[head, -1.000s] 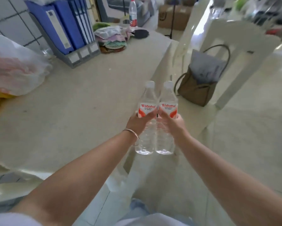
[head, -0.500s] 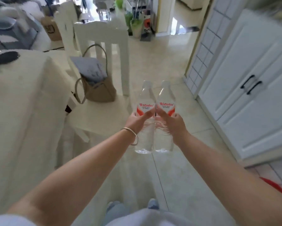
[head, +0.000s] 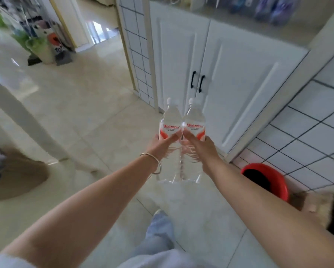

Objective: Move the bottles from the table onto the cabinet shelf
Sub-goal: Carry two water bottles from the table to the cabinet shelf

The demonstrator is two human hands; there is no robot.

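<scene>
left hand (head: 163,147) wrapped round the left bottle (head: 170,140), right hand (head: 200,148) wrapped round the right bottle (head: 194,140); both gripped just under the red-and-white labels, thumbs lying across the fronts. bottles upright, side by side and touching, carried in mid-air above the floor (head: 96,113), in front of and below the white cabinet (head: 229,78). cabinet doors closed, black handles (head: 197,81) beyond the caps. open shelf (head: 258,18) above the doors, higher than the bottles, already carrying blurred items. red bucket (head: 266,182) on the floor at the cabinet's right foot.

likely hazards: smooth, full bottles slipping through a one-handed grip during the lift; bases clipping the shelf edge if raised too late; caps knocking the shelf's stored items; foot catching the bucket on approach.
</scene>
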